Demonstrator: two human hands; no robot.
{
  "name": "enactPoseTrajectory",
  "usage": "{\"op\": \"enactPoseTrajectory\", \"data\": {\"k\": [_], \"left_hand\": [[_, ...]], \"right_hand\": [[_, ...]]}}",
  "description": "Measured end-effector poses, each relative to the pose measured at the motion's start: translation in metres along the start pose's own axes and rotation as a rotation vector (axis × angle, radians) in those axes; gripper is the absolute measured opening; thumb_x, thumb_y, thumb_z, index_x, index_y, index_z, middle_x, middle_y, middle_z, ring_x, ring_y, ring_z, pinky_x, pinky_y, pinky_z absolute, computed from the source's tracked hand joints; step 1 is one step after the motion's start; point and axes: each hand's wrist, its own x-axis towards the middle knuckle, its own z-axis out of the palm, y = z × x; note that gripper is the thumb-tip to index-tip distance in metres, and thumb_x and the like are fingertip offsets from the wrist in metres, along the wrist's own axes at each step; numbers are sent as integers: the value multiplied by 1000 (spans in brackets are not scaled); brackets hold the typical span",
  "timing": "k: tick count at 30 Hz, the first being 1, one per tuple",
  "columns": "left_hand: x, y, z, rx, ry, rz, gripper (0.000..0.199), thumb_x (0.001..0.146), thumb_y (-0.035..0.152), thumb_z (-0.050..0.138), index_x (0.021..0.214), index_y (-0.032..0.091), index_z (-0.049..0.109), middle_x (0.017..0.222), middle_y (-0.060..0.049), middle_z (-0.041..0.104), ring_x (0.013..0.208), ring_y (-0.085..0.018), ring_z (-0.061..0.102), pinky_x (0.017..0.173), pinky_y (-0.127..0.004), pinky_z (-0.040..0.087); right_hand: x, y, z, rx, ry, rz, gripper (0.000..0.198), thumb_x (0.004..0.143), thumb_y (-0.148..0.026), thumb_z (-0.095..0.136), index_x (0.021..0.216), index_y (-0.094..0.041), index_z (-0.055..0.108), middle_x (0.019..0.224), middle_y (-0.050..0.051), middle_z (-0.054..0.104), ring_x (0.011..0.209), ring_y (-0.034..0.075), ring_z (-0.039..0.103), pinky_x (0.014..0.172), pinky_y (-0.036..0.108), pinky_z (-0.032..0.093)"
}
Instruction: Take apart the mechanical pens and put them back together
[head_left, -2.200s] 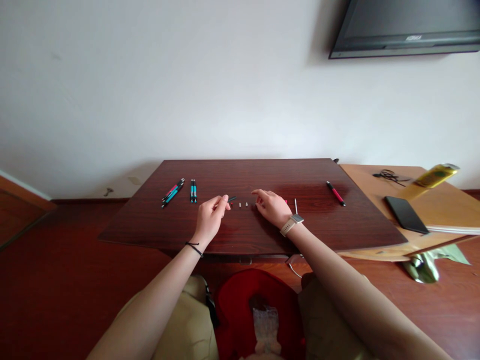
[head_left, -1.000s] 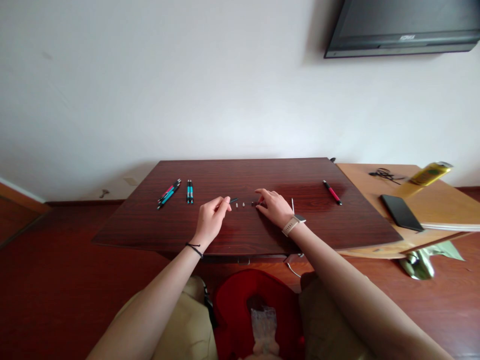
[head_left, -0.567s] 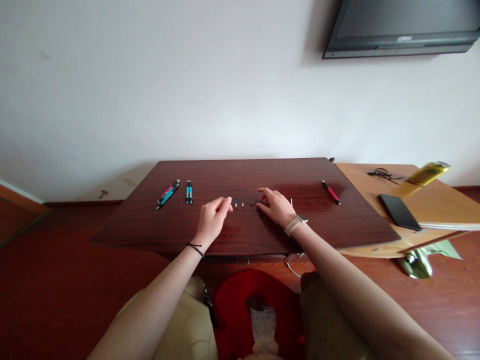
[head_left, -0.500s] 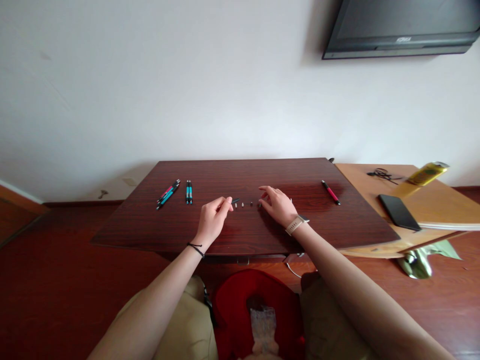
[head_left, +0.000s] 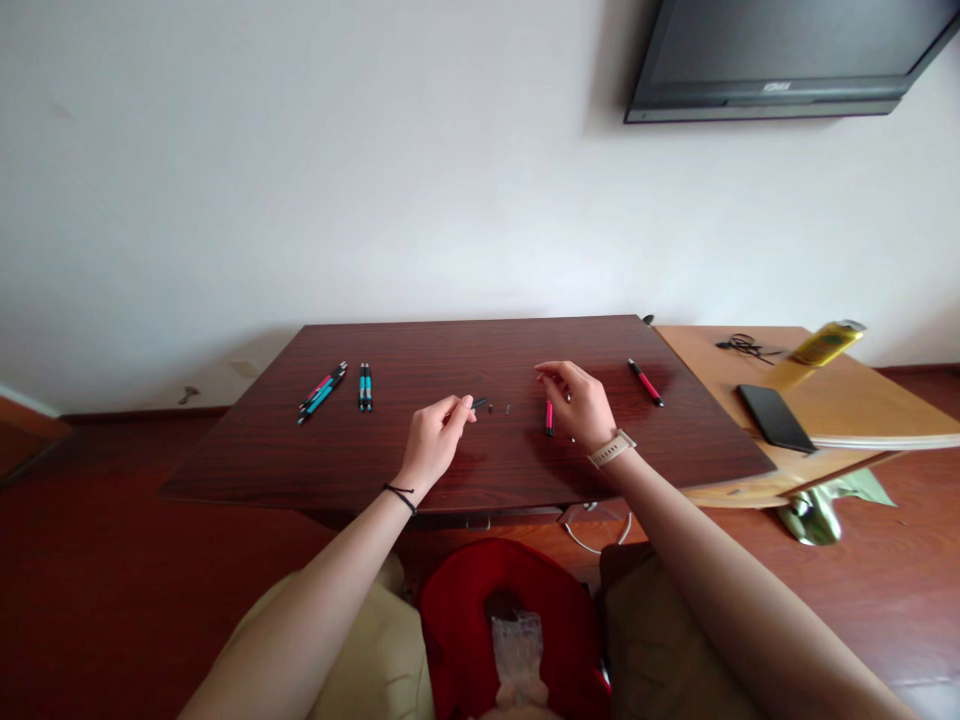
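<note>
Over the middle of the dark wooden table (head_left: 420, 345), my left hand (head_left: 435, 430) is closed, thumb and index finger pinching a small dark pen part (head_left: 480, 403) that points right. Just right of it lie a tiny dark piece (head_left: 491, 408) and a tiny light piece (head_left: 508, 409). My right hand (head_left: 583, 402) wears a pale watch and is bent over a pink-and-black pen barrel (head_left: 549, 417). Its thumb and index fingertip come together; what they hold, if anything, is too small to make out. A tiny pale piece (head_left: 572, 440) shows below that hand.
At the left lie a bunch of pink and blue pens (head_left: 322, 393) and two blue pens (head_left: 365, 387). A pink pen (head_left: 646, 383) lies at the right. The lighter side table holds a phone (head_left: 775, 418), a black cable (head_left: 746, 346) and a yellow can (head_left: 827, 343).
My right hand has moved right and its fingers have drawn together, uncovering the pink pen barrel. My left hand has shifted slightly right, still pinching the dark part. The view has turned a little right.
</note>
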Motion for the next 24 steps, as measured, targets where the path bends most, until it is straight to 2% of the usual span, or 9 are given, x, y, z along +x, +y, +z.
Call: {"op": "enactPoseTrajectory", "data": {"k": [5, 8, 11, 14, 19, 24], "left_hand": [[4, 6, 18, -7, -26, -12, 51, 105, 58, 50, 79, 20, 71, 57, 2, 54, 53, -15, 53, 56, -28, 35], [6, 10, 31, -8, -41, -16, 51, 106, 59, 49, 80, 21, 72, 59, 1, 57, 55, -16, 55, 58, -28, 37], [9, 13, 43, -6, -61, -17, 52, 106, 59, 47, 80, 21, 71, 61, 1, 60, 57, -16, 57, 59, -28, 39], [12, 15, 53, -3, -74, -12, 53, 107, 59, 44, 80, 21, 69, 62, 0, 61, 60, -17, 58, 61, -27, 40], [16, 16, 67, -2, -111, 8, 54, 107, 58, 46, 73, 20, 64, 63, 0, 62, 62, -16, 59, 63, -26, 40], [19, 13, 75, -21, -142, -3, 49, 106, 56, 50, 82, 19, 71, 70, -1, 68, 67, -17, 62, 65, -26, 41]], "right_hand": [[-10, -17, -3, 107, -74, -14, 23, 103, -29, 60, 124, -25, 70, 106, 6, 78, 85, 20, 71, 80, 33, 57], [-18, -29, 1, 210, -154, 57, 29, 103, -32, 62, 131, -26, 66, 114, 5, 79, 93, 20, 74, 84, 33, 60], [-23, -35, 4, 215, -185, 107, 32, 101, -34, 65, 131, -26, 67, 111, 5, 80, 91, 21, 75, 85, 35, 61], [-23, -33, 2, 196, -171, 121, 31, 100, -35, 66, 130, -26, 69, 108, 5, 80, 91, 22, 75, 88, 36, 61], [-20, -22, 0, 157, -218, 57, 42, 97, -33, 71, 138, -27, 66, 118, 6, 77, 103, 23, 74, 97, 38, 59], [-18, -15, 1, 130, -245, 11, 50, 93, -32, 77, 141, -26, 63, 124, 8, 72, 109, 24, 71, 101, 39, 57]]}}
